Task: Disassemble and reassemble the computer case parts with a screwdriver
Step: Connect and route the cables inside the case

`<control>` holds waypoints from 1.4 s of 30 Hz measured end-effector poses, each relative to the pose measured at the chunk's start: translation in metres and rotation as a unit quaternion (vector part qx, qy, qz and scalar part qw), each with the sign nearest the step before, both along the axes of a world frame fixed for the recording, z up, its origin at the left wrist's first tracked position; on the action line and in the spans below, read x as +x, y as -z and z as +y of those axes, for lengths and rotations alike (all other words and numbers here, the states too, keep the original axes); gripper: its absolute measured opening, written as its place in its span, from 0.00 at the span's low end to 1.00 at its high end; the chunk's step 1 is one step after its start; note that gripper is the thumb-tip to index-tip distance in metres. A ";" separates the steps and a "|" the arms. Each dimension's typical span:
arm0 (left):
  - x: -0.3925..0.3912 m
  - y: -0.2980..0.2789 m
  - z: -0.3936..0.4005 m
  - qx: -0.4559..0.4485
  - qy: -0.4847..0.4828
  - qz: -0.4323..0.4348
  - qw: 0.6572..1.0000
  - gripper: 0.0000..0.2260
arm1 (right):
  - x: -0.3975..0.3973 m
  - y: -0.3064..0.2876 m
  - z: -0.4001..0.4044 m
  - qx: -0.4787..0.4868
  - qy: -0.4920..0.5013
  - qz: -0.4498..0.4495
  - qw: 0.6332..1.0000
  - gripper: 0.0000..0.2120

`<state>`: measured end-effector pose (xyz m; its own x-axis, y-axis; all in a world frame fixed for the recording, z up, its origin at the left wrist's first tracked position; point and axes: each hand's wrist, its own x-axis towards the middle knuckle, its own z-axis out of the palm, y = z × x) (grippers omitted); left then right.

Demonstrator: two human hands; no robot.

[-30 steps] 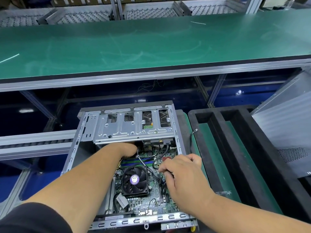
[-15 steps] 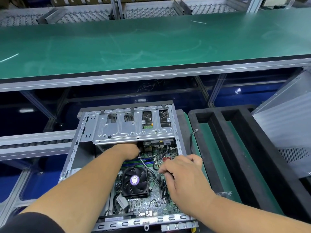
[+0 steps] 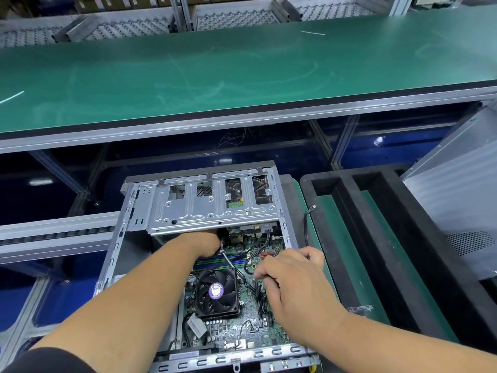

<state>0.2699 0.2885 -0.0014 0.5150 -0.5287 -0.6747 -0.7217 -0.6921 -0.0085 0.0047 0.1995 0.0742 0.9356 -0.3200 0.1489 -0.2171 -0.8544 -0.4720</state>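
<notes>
The open computer case (image 3: 204,265) lies beneath both hands. The left hand (image 3: 207,242) reaches under the drive cage (image 3: 215,208) at 12 o'clock, its fingers hidden, so its grip cannot be told. The right hand (image 3: 290,281) pinches black cables (image 3: 255,286) at 3 o'clock of the fan (image 3: 216,292). Both hands have barely moved since 1 second ago.

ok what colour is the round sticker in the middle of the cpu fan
Purple with a white centre, on the black cpu fan; the head view, the only one, shows it clearly.
</notes>
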 end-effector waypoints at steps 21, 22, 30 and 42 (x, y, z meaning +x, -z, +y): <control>-0.001 0.003 -0.010 0.049 -0.006 -0.011 0.999 0.13 | -0.001 0.001 0.000 0.013 0.003 -0.025 1.000 0.12; 0.000 0.004 -0.012 0.056 -0.010 -0.004 0.998 0.16 | -0.001 0.001 0.001 0.009 0.004 -0.023 1.000 0.12; -0.007 -0.009 -0.008 0.024 -0.071 0.021 0.997 0.18 | 0.000 -0.001 0.001 0.008 0.017 -0.036 0.999 0.13; -0.124 -0.087 0.070 -0.367 -0.240 0.037 0.898 0.05 | 0.004 -0.016 0.000 0.057 0.017 -0.009 0.998 0.07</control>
<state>0.1463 0.3588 0.0856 0.7704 -0.5748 -0.2760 -0.3195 -0.7226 0.6130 0.0083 0.1993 0.0901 0.9214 -0.3671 0.1273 -0.2351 -0.7875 -0.5697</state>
